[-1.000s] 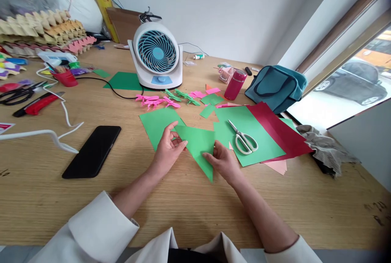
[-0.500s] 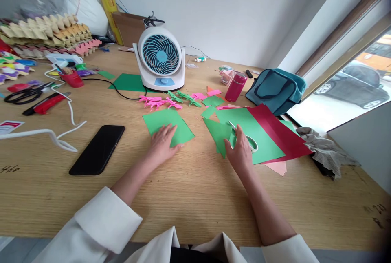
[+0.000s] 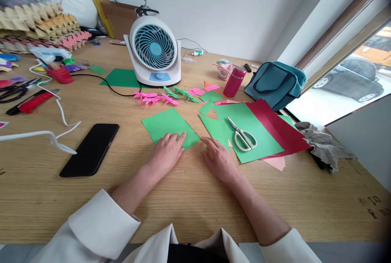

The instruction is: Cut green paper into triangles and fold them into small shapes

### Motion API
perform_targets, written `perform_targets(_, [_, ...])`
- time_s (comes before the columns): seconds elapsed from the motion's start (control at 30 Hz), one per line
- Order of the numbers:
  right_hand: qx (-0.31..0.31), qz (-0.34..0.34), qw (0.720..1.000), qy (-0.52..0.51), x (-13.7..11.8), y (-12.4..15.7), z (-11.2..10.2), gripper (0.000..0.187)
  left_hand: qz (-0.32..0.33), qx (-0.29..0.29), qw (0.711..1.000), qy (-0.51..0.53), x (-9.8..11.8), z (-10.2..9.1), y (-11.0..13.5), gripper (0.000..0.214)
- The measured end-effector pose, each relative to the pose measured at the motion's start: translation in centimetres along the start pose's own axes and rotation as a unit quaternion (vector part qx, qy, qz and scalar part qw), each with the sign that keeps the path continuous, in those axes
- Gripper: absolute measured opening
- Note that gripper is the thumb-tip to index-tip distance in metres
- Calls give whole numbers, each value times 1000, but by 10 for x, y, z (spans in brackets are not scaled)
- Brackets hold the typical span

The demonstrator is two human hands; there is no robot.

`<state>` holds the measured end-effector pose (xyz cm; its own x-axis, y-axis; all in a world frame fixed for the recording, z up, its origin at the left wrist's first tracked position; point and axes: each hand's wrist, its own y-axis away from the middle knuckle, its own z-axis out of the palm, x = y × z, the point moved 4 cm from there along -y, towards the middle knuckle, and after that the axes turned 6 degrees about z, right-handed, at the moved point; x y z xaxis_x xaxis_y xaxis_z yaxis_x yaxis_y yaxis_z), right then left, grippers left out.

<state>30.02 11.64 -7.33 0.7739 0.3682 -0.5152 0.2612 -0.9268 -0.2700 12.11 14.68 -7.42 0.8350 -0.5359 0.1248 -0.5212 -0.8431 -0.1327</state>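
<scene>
A square of green paper [image 3: 166, 123] lies turned on the table in front of me. My left hand [image 3: 169, 149] rests on its near edge, fingers laid out over the paper. At the square's right corner is my right hand [image 3: 218, 158], index finger stretched out and touching or nearly touching the corner, thumb apart from it. White-handled scissors [image 3: 244, 140] lie closed on a larger green sheet [image 3: 265, 149], right of that hand. A cut green piece [image 3: 215, 127] lies between the square and the larger sheet. Neither hand holds anything I can see.
Pink folded paper figures [image 3: 152, 99] and green ones [image 3: 185, 93] lie before a white fan [image 3: 157, 77]. A black phone [image 3: 90, 151] and white cable [image 3: 62, 112] are left. Red sheets [image 3: 275, 130], a red flask [image 3: 234, 81] and a teal bag [image 3: 276, 85] are right.
My right hand has left the scissors, which now lie on the larger green sheet, and has moved left to the square's corner. My left hand has slid toward the square's near edge.
</scene>
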Motion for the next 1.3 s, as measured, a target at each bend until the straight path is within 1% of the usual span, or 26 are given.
perform_targets(0.1, [6, 4, 1000, 1, 4, -6, 3, 45, 7, 15, 1000, 13, -4, -2, -1, 43])
perform_targets(0.17, [12, 12, 1000, 7, 5, -10, 7, 48, -7, 36, 999, 21, -9, -2, -1, 40])
perform_targets(0.27, [19, 41, 999, 16, 4, -16, 14, 48, -31, 55, 998, 18, -18, 0, 0, 46])
perform_targets(0.33, [15, 95, 995, 3, 3, -20, 18, 47, -30, 52, 998, 15, -21, 3, 1, 50])
perform_targets(0.43, [6, 195, 980, -30, 1, -29, 22, 44, -23, 51, 998, 18, -24, 5, 0, 49])
perform_targets(0.53, [0, 244, 969, -48, -2, -43, 24, 43, -22, 60, 998, 22, -27, 6, -2, 46])
perform_targets(0.67, [-13, 314, 945, -90, 6, -57, 26, 37, -24, 73, 996, 34, -31, 4, -4, 40])
perform_targets(0.77, [-6, 336, 933, -130, 10, -61, 26, 35, -24, 86, 994, 55, -32, 3, -3, 39])
perform_targets(0.87, [13, 333, 926, -179, 8, -62, 27, 43, -24, 102, 991, 80, -33, 3, -3, 43])
perform_targets(0.93, [21, 333, 916, -223, 8, -61, 27, 46, -20, 114, 988, 98, -34, 2, -3, 47])
perform_targets(1.03, [29, 351, 884, -306, 15, -59, 20, 37, 23, 122, 984, 129, -30, -3, -5, 48])
perform_targets(1.13, [42, 371, 842, -389, 29, -51, 6, 30, 116, 120, 971, 170, -21, -13, -5, 51])
perform_targets(1.2, [46, 377, 817, -433, 37, -43, -4, 27, 177, 112, 957, 201, -13, -17, -3, 64])
perform_targets(1.23, [45, 379, 807, -452, 40, -38, -8, 26, 197, 105, 952, 208, -9, -18, -1, 70])
perform_targets(1.27, [41, 380, 797, -468, 42, -33, -10, 25, 207, 97, 951, 209, -6, -17, 0, 70])
perform_targets(1.3, [36, 381, 788, -482, 44, -28, -12, 25, 211, 88, 952, 203, -3, -16, 1, 66])
